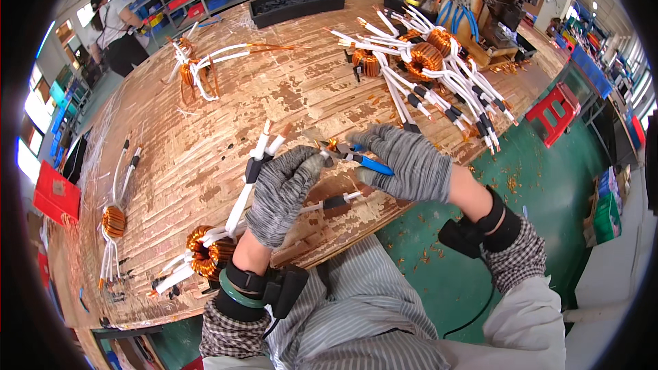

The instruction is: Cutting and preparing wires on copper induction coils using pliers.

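Note:
My left hand [282, 192], in a grey knitted glove, is closed with fingertips pinching a white-sleeved wire end beside the jaws of blue-handled pliers [375, 165]. My right hand [408, 164], gloved alike, is wrapped round the pliers' handles. Bare copper strands [333, 144] show at the jaws. Below my left wrist lies a copper-wound ring coil [208, 252] with white-sleeved leads. One pair of its leads [239, 207], banded in black, rises past my left hand with copper tips up. Another banded lead [336, 201] passes beneath my hands. My palms hide part of the wires.
Several ring coils [423, 61] with white leads are heaped at the far right, near a machine [490, 10]. Single coils lie far left [186, 74] and near left [113, 222]. A black tray [298, 5] stands at the back. A red stool [554, 115] is beside the worn table [274, 89].

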Tool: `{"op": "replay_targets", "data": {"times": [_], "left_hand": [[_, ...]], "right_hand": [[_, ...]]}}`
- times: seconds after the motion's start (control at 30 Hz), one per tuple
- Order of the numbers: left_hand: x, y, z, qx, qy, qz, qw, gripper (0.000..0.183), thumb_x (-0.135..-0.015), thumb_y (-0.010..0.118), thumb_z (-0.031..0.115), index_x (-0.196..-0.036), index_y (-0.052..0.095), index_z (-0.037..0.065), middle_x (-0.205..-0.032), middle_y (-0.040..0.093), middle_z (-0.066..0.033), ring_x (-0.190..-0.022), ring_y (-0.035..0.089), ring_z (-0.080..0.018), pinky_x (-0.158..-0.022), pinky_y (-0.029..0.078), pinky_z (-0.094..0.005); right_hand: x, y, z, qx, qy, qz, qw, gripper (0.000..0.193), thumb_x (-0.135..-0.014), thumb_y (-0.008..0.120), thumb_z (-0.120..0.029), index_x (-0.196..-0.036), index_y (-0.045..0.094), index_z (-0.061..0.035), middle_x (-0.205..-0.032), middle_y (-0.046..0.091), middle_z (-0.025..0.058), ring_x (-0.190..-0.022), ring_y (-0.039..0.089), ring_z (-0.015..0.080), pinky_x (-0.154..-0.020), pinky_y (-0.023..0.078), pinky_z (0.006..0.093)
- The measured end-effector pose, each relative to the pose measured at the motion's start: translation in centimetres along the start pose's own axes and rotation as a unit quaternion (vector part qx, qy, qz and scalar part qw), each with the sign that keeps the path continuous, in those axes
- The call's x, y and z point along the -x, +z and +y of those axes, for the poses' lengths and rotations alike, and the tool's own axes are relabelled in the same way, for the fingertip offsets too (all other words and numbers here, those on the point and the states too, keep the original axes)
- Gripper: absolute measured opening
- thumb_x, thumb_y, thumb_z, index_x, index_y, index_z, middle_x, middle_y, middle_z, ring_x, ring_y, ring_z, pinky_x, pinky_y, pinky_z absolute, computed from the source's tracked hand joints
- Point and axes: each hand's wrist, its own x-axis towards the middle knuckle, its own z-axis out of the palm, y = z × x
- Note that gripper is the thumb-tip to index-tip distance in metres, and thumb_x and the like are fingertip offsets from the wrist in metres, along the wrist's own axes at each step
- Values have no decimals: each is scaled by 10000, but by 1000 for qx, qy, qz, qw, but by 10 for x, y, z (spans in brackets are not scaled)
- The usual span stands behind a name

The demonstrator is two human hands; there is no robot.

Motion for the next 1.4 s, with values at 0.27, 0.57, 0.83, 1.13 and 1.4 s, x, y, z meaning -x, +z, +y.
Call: {"op": "replay_targets", "data": {"times": [0.27,0.57,0.83,1.13,1.4], "left_hand": [[1,-13,-8,-5,47,-35,998,245,-835,594,252,-932,611,27,-737,580,-17,-685,537,-62,-597,426,-181],[1,-10,-13,-48,110,-61,991,158,-845,563,133,-925,602,2,-853,583,-68,-768,544,-124,-691,452,-232],[-6,19,-8,-112,86,38,989,238,-821,585,156,-1025,603,36,-821,594,-100,-724,532,-212,-725,429,-304],[-14,33,0,-510,125,-20,851,284,-840,495,123,-1117,561,108,-907,596,-131,-746,591,-266,-661,461,-353],[36,27,35,-450,307,-47,837,432,-762,634,231,-1154,509,100,-1067,544,-131,-881,584,-285,-727,494,-341]], "right_hand": [[-4,2,5,138,-7,45,989,533,-797,535,-398,-1209,474,-65,-1059,562,177,-958,540,332,-815,440,414],[1,-10,7,-347,137,-229,899,482,-807,545,-453,-1043,576,-34,-845,610,157,-777,594,244,-704,464,340],[18,12,8,-245,162,64,954,427,-833,542,-380,-1073,546,-26,-837,582,134,-745,576,257,-717,452,332],[32,44,19,-365,285,127,877,398,-862,535,-335,-1075,545,1,-884,585,112,-826,553,184,-768,441,305],[45,68,23,-509,318,264,755,328,-873,537,-257,-1110,524,-32,-827,529,6,-688,452,68,-640,412,225]]}}
